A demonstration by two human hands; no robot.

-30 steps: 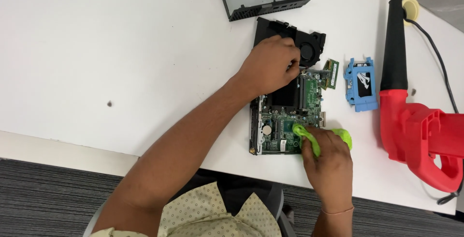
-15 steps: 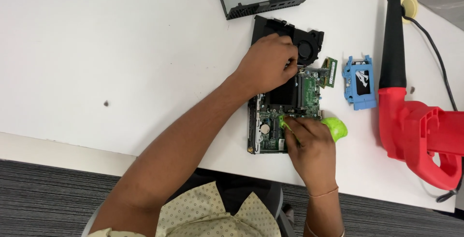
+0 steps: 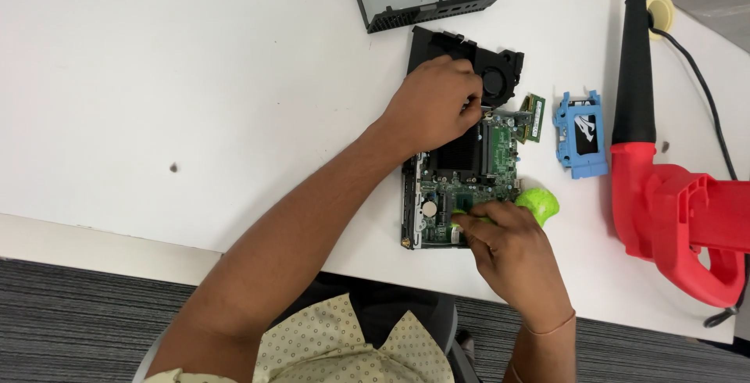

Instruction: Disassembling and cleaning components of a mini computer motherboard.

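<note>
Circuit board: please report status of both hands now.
Left hand grips board's top edge. Right hand presses green putty onto green circuit board. Red blower lies apart, right side.

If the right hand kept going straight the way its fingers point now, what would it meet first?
The right hand points up and left across the circuit board, fingers already on its near part. Going on, it would likely meet the left hand at the board's far edge, then the black fan. Height is unclear.

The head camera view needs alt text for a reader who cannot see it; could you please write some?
Two bare hands work on a green circuit board on a white table: the left hand holds its top edge, the right hand presses a bright green tool onto it. A red and black blower lies alongside.
</note>
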